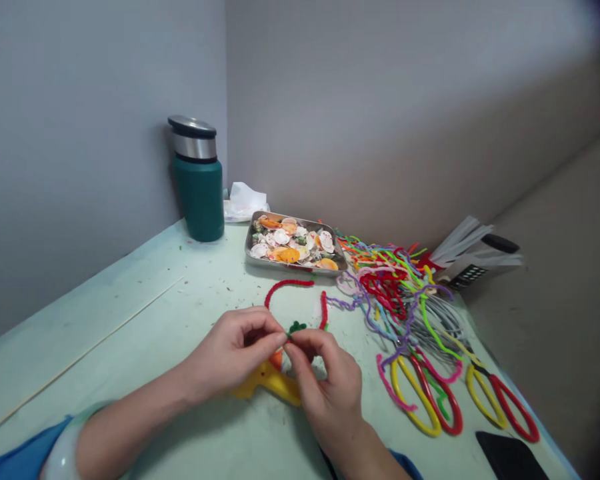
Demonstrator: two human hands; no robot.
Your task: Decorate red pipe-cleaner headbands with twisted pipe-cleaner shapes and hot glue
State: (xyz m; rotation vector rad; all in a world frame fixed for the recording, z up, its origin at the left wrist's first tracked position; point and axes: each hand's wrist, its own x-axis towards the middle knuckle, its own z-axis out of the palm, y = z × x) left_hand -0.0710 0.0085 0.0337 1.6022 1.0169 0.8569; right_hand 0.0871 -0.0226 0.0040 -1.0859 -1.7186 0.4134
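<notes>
My left hand [245, 347] and my right hand [325, 373] meet at the fingertips near the middle of the view, both pinching a small piece of dark green pipe cleaner [297, 327] whose looped end rises above the fingers. Below and partly behind the hands lies a yellow tool [275, 383] with an orange part; the hands hide much of it. Just beyond them, a curved red pipe cleaner [287, 284] rests on the table, and another short red length [324, 310] stands near my right hand.
A metal tray [293, 268] of shells sits behind the hands. Tangled pipe cleaners [380, 280] and two pairs of scissors [427, 400] lie at the right. A green bottle [199, 193] stands back left; a thin stick [85, 353] lies at the left.
</notes>
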